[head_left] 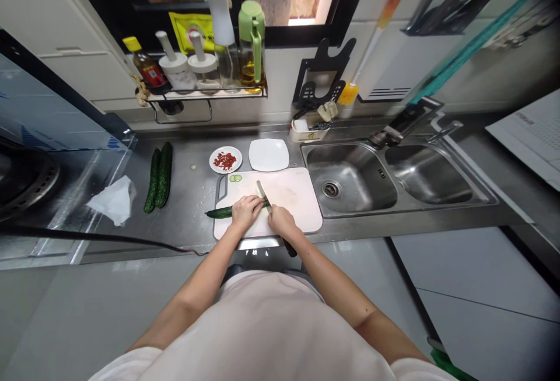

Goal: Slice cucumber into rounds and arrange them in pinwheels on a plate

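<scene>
A dark green cucumber [220, 212] lies across the white cutting board [301, 194], its left end reaching past the board's edge. My left hand [246, 212] is closed over the cucumber near its right end. In my right hand [282, 221] is a kitchen knife [263, 191], its blade pointing away from me at the cucumber's right end and its black handle showing below my fist. A few cucumber slices [235, 178] lie at the board's upper left. Behind the board stand a small plate of chopped red pieces [226, 160] and a white square plate [268, 155].
Two whole cucumbers [158, 177] and a crumpled white tissue [116, 200] lie on the counter to the left. A double steel sink [350, 177] adjoins the board on the right. Above the counter, a wire rack [210, 96] holds bottles and jars. A black cable [109, 235] crosses the front left.
</scene>
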Motion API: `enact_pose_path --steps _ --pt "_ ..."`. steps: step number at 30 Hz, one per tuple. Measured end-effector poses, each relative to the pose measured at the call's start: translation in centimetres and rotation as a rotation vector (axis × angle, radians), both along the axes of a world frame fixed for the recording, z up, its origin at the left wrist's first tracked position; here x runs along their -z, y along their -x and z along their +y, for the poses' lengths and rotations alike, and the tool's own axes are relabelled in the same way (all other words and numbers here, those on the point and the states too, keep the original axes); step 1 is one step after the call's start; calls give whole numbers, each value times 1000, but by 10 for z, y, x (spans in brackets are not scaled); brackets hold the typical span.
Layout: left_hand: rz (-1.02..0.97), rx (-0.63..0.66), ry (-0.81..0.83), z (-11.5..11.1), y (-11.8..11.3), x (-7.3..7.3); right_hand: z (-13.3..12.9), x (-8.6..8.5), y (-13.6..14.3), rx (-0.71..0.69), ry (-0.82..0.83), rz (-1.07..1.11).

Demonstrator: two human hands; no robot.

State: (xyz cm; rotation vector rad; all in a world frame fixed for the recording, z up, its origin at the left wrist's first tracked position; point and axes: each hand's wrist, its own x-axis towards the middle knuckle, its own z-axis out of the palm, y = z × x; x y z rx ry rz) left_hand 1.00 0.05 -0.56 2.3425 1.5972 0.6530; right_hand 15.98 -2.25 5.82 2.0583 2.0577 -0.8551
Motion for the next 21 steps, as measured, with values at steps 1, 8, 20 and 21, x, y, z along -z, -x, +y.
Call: enact_pose_path --steps 1,8,20,21 --pt "1 0 -2 0 0 0 2 1 1 0 -4 3" --pt "6 -3 -1 0 0 -1 -3 0 0 -2 13 -13" --pt "17 -2 -8 0 0 1 -9 -5 0 -7 38 -28" --pt "17 -1 -10 0 0 1 -7 -4 0 -5 35 -25"
